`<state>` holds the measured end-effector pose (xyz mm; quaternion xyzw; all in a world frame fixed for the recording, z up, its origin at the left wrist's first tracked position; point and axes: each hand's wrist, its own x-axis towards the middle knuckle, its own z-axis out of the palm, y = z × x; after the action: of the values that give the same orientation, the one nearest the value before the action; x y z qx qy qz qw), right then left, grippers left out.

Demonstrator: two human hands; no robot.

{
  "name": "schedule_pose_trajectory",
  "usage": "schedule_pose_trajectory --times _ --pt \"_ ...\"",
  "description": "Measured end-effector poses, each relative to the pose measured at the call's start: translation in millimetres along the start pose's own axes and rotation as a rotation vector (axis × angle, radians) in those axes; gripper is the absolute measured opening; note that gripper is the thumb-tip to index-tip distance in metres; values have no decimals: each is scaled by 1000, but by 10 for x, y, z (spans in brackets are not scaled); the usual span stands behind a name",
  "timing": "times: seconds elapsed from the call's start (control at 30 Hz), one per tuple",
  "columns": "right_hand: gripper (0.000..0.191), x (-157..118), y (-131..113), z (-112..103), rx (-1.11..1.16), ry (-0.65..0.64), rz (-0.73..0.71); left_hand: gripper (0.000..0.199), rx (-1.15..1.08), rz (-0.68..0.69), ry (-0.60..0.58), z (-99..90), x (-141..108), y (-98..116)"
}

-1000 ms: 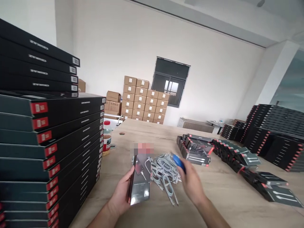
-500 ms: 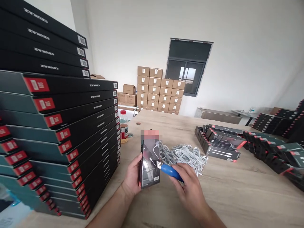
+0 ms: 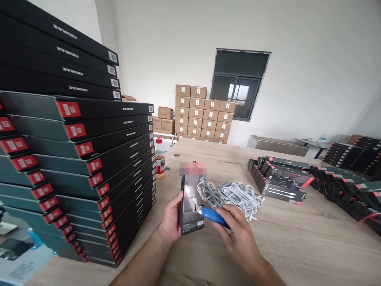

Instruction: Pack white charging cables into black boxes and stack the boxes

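Note:
My left hand (image 3: 171,217) is closed around the left side of a slim black retail box (image 3: 193,206), held upright above the table. The box has a cable picture on its face, and its top is blurred out. In my right hand (image 3: 235,230) is a blue-handled tool (image 3: 214,216) with a short silvery tip. That tip lies over the lower right of the box face; whether it touches I cannot tell. Just behind the box and my right hand, a heap of coiled light-grey cables (image 3: 235,196) rests on the table.
A tall stack of black boxes (image 3: 119,151) rises close on my left. Beside it stands a red-capped bottle (image 3: 160,161). More small black boxes (image 3: 281,184) lie in rows at the right of the wooden table (image 3: 297,246). Cardboard cartons (image 3: 205,115) are piled beyond it.
The view has turned slightly left, so most things sit further right in the picture. The tool's tip now overlaps the box face more. Both hands keep their hold.

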<state>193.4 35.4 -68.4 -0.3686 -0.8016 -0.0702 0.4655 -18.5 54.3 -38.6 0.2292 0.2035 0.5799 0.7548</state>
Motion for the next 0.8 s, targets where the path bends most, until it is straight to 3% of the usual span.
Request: schedule_pose_trajectory --times 0.43,0.67,0.8 --pt "24 13 -39 -4 23 -1 31 44 9 -49 10 -1 -2 -24" --pt "23 58 -41 -17 6 111 130 49 105 -246 103 60 -15 -165" --pt "24 50 -40 -45 21 76 93 53 24 -152 77 84 17 -108"
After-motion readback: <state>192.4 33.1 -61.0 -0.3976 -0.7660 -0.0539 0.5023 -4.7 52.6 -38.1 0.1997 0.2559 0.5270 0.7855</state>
